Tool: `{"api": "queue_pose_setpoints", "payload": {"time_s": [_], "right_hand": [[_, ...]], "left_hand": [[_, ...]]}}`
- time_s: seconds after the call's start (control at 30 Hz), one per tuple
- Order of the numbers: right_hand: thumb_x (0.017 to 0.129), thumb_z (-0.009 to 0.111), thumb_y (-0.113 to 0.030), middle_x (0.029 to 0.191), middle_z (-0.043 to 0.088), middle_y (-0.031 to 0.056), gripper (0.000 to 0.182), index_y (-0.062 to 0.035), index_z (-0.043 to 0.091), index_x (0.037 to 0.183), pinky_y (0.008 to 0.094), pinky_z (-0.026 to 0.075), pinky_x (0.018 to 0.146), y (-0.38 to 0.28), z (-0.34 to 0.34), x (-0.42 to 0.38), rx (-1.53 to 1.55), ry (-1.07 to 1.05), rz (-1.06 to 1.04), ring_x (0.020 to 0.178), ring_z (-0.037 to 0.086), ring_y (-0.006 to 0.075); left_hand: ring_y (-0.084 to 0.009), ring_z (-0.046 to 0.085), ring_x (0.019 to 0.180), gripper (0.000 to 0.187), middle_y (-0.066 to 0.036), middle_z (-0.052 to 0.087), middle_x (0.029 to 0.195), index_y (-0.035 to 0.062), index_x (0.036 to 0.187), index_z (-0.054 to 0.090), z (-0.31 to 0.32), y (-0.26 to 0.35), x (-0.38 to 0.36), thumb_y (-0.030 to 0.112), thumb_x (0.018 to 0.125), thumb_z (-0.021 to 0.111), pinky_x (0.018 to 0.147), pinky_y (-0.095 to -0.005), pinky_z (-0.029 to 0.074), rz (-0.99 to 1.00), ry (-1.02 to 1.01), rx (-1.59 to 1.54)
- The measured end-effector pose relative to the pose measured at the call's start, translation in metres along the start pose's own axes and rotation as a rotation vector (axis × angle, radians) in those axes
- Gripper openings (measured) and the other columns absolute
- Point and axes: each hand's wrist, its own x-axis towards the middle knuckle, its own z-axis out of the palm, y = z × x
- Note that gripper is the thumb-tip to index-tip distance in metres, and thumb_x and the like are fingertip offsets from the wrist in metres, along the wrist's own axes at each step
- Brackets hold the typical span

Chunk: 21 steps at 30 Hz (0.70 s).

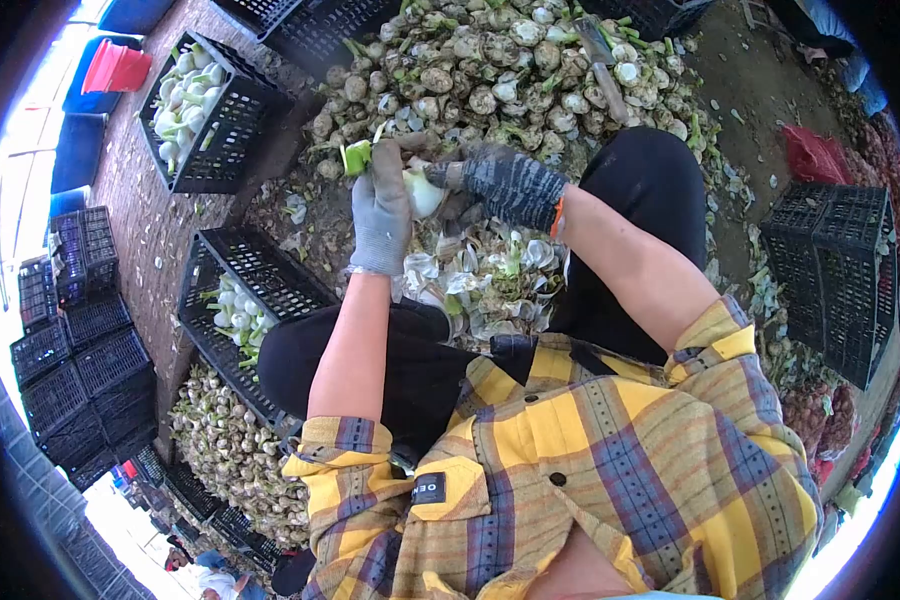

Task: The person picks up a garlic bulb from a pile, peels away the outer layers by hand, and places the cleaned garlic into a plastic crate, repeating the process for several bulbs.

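Note:
A white onion (425, 194) with a cut green stem is held in front of me above the ground. My left hand (382, 208), in a grey glove, is closed around its stem side, with the green end sticking out past the fingers. My right hand (505, 186), in a dark patterned glove, presses its curled fingers against the bulb from the other side; some of these fingers are hidden. Beyond both hands rises a heap of unpeeled onions (490, 75), with a knife (602, 72) lying on it. Peeled skins (500, 275) litter the ground between my legs.
Black crates holding white onions stand at the upper left (220, 135) and beside my left leg (255, 262). More onions (235, 440) lie behind that. Stacked black crates stand at far left (90, 370) and right (832, 265). A red bucket (118, 68) is upper left. Other people are partly visible.

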Motion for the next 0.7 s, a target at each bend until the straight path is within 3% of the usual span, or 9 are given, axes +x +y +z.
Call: {"api": "queue_pose_setpoints", "payload": {"time_s": [0.13,0.2,0.37,0.4,0.5,0.6,0.7], "right_hand": [[0.079,0.06,-0.023,0.075,0.065,0.0104,0.028,0.0004,0.064,0.093,0.0301,0.049,0.062,0.014,-0.013,0.008,-0.412,0.148,-0.099,0.067,0.062,0.0156],[0.079,0.06,-0.026,0.077,0.065,0.0107,0.029,-0.0005,0.064,0.092,0.0304,0.049,0.064,0.015,-0.018,0.01,-0.379,0.153,-0.116,0.068,0.062,0.0163],[0.075,0.063,-0.036,0.083,0.066,0.0126,0.038,-0.0019,0.064,0.093,0.0347,0.048,0.072,0.005,-0.005,0.008,-0.567,0.278,-0.155,0.076,0.062,0.0246],[0.074,0.064,-0.037,0.084,0.066,0.0158,0.04,-0.0014,0.064,0.093,0.0368,0.048,0.075,0.009,-0.004,0.006,-0.785,0.363,-0.313,0.08,0.062,0.029],[0.074,0.064,-0.035,0.085,0.064,0.0183,0.039,-0.0014,0.064,0.092,0.0372,0.048,0.074,0.011,-0.012,0.009,-0.818,0.311,-0.304,0.08,0.062,0.0311],[0.076,0.062,-0.027,0.08,0.063,0.0191,0.028,-0.0013,0.063,0.088,0.0372,0.048,0.072,0.015,-0.014,0.013,-0.646,0.476,-0.332,0.076,0.061,0.0321],[0.078,0.06,-0.02,0.081,0.063,0.0198,0.023,0.0003,0.06,0.089,0.0376,0.048,0.069,0.023,-0.022,0.022,-0.501,0.608,-0.363,0.075,0.062,0.0307]], "left_hand": [[-0.0085,0.052,0.078,0.054,-0.004,0.058,0.086,0.0014,0.104,0.06,0.0,-0.009,0.003,0.051,0.091,0.042,0.069,-0.0226,0.043,0.015,0.008,0.028],[-0.0084,0.051,0.078,0.053,-0.004,0.058,0.087,0.001,0.104,0.06,0.0,-0.017,0.004,0.05,0.091,0.043,0.069,-0.0228,0.043,0.04,0.015,0.045],[-0.0094,0.054,0.077,0.055,-0.004,0.06,0.09,0.0009,0.105,0.058,0.0,-0.02,0.005,0.051,0.09,0.044,0.067,-0.0236,0.045,0.121,0.031,0.164],[-0.01,0.056,0.076,0.056,-0.004,0.06,0.091,0.0013,0.106,0.058,0.001,-0.018,0.004,0.053,0.09,0.044,0.065,-0.0237,0.047,0.141,0.022,0.205],[-0.0094,0.052,0.071,0.052,-0.006,0.061,0.084,-0.0015,0.101,0.059,0.002,-0.024,0.002,0.047,0.091,0.045,0.064,-0.0259,0.044,0.148,0.038,0.16],[-0.011,0.054,0.068,0.054,-0.007,0.061,0.083,-0.0018,0.097,0.059,0.002,-0.019,0.013,0.05,0.091,0.043,0.062,-0.0272,0.046,0.086,0.146,-0.114],[-0.0141,0.057,0.07,0.058,-0.008,0.062,0.082,-0.0003,0.093,0.059,-0.001,-0.005,0.014,0.054,0.092,0.037,0.063,-0.0285,0.048,-0.113,0.26,-0.337]]}}
